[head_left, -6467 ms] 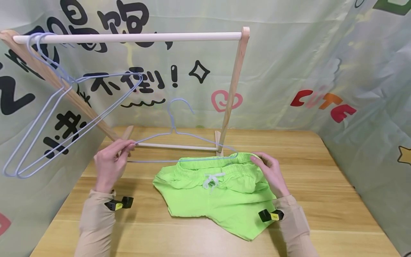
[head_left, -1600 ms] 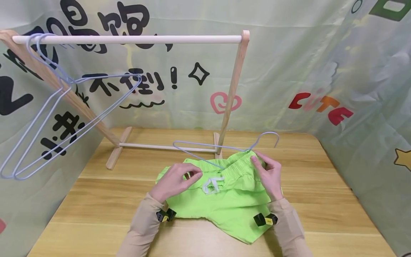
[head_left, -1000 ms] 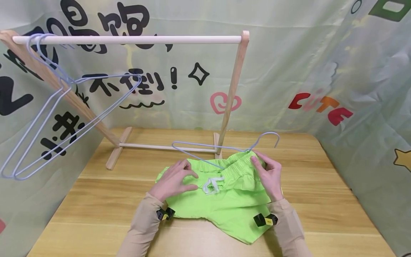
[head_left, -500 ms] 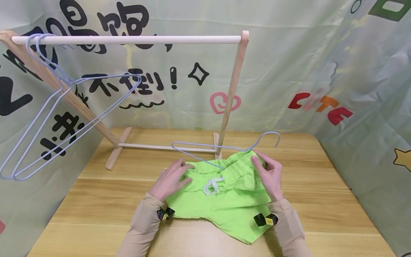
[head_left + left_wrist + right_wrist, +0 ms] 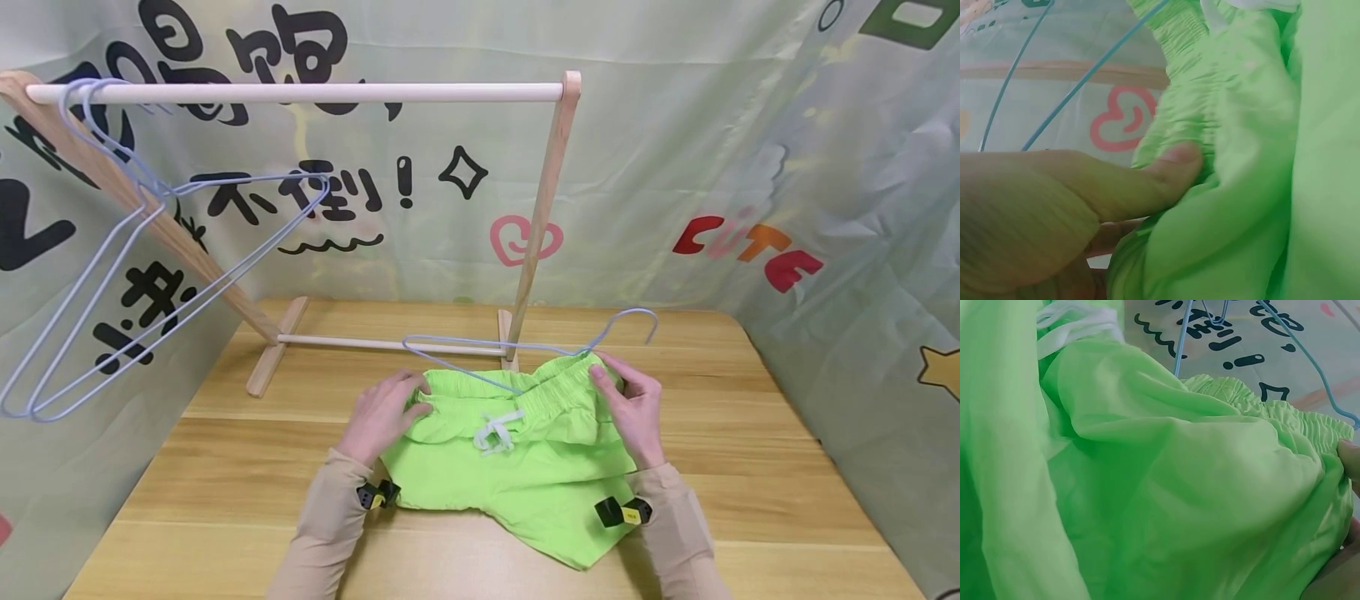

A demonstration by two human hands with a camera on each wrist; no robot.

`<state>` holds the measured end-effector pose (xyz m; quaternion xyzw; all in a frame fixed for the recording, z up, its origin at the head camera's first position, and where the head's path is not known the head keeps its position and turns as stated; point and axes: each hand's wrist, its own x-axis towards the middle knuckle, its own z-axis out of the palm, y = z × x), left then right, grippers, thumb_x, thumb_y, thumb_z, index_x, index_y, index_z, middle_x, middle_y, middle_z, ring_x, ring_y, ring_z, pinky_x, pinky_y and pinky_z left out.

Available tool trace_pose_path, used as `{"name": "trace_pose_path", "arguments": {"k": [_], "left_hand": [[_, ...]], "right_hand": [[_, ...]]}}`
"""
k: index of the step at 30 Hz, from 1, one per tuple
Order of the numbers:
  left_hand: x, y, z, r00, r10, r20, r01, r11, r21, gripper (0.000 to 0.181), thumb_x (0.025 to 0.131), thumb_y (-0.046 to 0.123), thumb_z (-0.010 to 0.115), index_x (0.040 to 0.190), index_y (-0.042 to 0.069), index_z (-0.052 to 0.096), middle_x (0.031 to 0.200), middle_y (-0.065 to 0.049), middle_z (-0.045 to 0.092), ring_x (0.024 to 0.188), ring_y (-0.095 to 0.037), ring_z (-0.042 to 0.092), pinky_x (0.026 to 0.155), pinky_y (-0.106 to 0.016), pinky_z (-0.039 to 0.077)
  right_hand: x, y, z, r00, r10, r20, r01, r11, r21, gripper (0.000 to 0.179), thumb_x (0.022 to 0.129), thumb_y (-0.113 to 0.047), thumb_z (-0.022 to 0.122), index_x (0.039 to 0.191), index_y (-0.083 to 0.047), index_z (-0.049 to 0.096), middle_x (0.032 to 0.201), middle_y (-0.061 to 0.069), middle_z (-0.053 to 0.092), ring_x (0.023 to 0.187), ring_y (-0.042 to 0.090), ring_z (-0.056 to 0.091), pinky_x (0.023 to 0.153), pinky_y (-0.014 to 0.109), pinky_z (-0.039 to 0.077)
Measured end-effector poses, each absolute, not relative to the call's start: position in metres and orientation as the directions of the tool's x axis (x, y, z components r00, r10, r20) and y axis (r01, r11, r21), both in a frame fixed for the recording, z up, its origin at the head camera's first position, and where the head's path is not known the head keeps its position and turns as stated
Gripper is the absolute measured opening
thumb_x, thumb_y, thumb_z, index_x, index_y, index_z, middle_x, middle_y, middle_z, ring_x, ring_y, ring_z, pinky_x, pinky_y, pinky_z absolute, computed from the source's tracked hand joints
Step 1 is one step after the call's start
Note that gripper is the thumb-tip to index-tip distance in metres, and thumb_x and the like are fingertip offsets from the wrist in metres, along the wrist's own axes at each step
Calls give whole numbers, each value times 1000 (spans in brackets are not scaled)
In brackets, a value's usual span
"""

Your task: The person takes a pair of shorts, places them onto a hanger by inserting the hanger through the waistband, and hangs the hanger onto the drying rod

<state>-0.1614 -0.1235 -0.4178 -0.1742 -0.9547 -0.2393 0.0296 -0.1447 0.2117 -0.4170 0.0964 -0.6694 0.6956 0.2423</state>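
wide head view above bench (image 5: 780, 467), facing forward-down, both wrist views close up, lime-green drawstring shorts (image 5: 510, 483) shared by all three

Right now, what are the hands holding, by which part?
Green shorts by the waistband: left hand pinching its left end, right hand its right. Whether the hanger is gripped too is hidden.

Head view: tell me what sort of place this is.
Probably a staged tabletop corner, perhaps a recording set: a creased, pale green printed fabric backdrop encloses the back and sides of a light brown wood-grain table, on which a pale wooden clothes rack stands.
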Motion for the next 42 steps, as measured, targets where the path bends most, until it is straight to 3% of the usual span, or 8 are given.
{"name": "trace_pose_path", "arguments": {"k": [3,6,12,20,23,28,34,42], "left_hand": [[-163,-127,-415,-943,305,131,330,813,481,26,91,22,72,113,9,67,101,-9,73,73,-19,64,66,-33,53],[-164,-130,-411,-948,286,137,314,782,539,27,93,20,71,116,5,66,76,-3,64,56,-11,46,54,-24,41],[-164,-135,-406,-932,258,254,361,711,603,22,93,9,70,112,2,62,59,2,43,48,-6,33,48,-20,34],[-165,-138,-403,-890,255,379,449,643,621,19,91,3,70,108,3,61,78,-8,67,51,-5,34,55,-21,39],[-166,-140,-403,-872,248,422,478,614,628,19,91,2,70,108,3,61,89,-12,72,58,-7,43,62,-22,44],[-168,-142,-404,-846,233,479,517,577,633,18,92,1,68,109,2,61,94,-10,70,79,-16,59,72,-26,50],[-169,-143,-403,-821,221,527,554,536,637,18,94,-1,65,111,-1,62,94,-12,65,79,-20,57,69,-25,51],[-169,-144,-401,-773,198,603,602,528,598,15,96,-1,61,111,1,62,107,-14,66,92,-23,64,81,-31,57]], "right_hand": [[-144,213,-416,-862,213,460,-470,6,-883,27,90,15,61,113,4,72,108,-15,76,88,-2,69,78,12,56],[-143,214,-415,-862,215,460,-471,-1,-882,27,90,15,60,113,6,71,109,-15,76,91,-2,70,80,12,56],[-143,215,-414,-855,216,472,-486,-14,-874,28,91,15,60,114,5,72,108,-14,76,90,-2,69,81,12,56],[-144,216,-416,-835,237,497,-516,-26,-856,36,89,18,59,110,-6,75,107,-13,77,93,-2,70,81,12,56],[-144,216,-416,-831,239,502,-523,-32,-851,37,89,18,59,109,-9,75,106,-13,77,93,-2,70,81,12,56],[-146,217,-417,-822,230,521,-539,-19,-842,38,88,20,59,110,-7,75,107,-12,77,94,-1,70,81,13,56],[-147,218,-418,-816,208,539,-556,-26,-831,37,88,20,58,111,-4,75,106,-11,77,96,0,70,82,13,56],[-147,218,-418,-818,189,543,-551,9,-834,39,88,20,58,109,-7,76,97,-12,77,63,-3,52,58,10,44]]}}
